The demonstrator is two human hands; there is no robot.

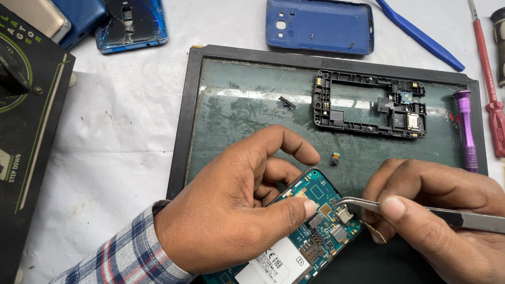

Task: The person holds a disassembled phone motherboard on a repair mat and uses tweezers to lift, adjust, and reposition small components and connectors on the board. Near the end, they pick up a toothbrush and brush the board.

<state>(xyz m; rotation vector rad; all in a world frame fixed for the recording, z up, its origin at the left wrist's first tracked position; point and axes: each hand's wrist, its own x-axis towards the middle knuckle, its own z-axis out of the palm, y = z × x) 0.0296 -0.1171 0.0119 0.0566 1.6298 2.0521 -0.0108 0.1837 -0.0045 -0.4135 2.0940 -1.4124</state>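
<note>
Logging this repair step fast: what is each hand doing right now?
Left hand: closed on the teal circuit board, thumb pressing its top.
Right hand: fingers pinching metal tweezers, whose tips meet the board.

White-covered bench (121,121): dark work mat (181,121) under both hands, blue back cover (319,25) beyond them, red screwdriver (492,94) right, maybe cracked phones (131,23) far left.

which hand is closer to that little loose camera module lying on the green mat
Left, narrowly. The left hand has its index fingertip just left of the small camera module; the right hand, holding metal tweezers, sits below and right of it, a bit farther off.
</note>
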